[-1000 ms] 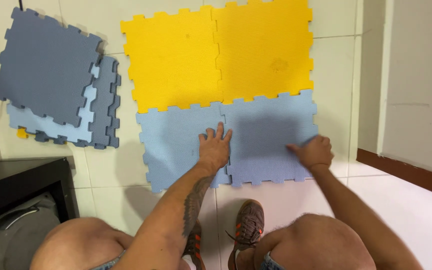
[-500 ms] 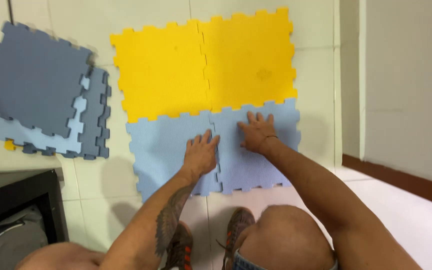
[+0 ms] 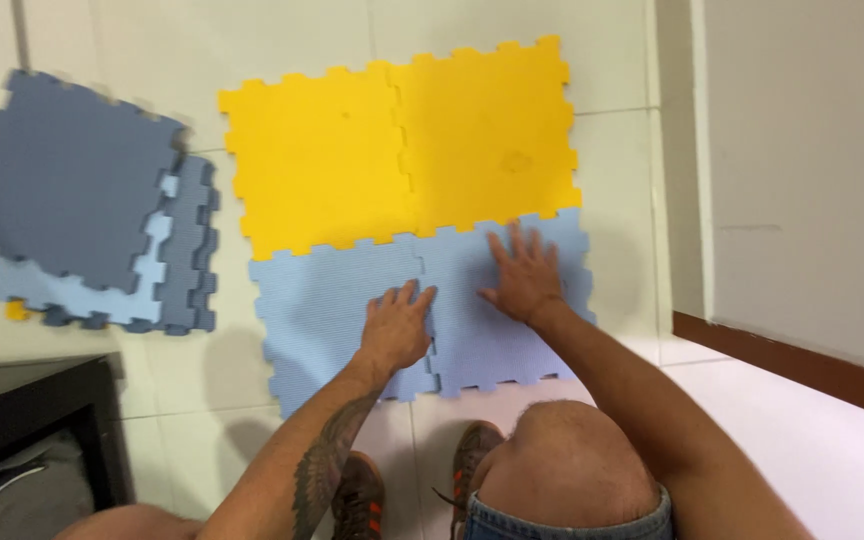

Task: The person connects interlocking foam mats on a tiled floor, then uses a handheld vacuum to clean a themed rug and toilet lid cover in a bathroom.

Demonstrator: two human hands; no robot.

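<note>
While crouching: a person looks down past a bare knee [image 3: 567, 470] and brown trainers [image 3: 472, 470] at foam puzzle mats on the floor.
Left hand: the left hand [image 3: 397, 325] lies palm down, fingers loosely together, on the jagged seam between two light blue mats; it grips nothing.
Right hand: the right hand [image 3: 524, 275] lies flat with fingers spread on the right light blue mat [image 3: 492, 335], near its upper edge; it holds nothing.
Mats in hand: the left light blue mat [image 3: 322, 310] and the right one lie side by side, teeth meshed, just below two joined yellow mats [image 3: 402, 150].
Doing it well: in my judgement, pressing straight down along each toothed seam, tab by tab, seats the joints flush without buckling the foam.
Spare mats: a loose stack of grey-blue and light blue mats [image 3: 82, 215] lies well apart to the left.
Surface: pale glossy floor tiles [image 3: 752, 420].
Room: a black cabinet [image 3: 32, 410] at lower left; a white wall with dark brown skirting [image 3: 802, 365] on the right.
</note>
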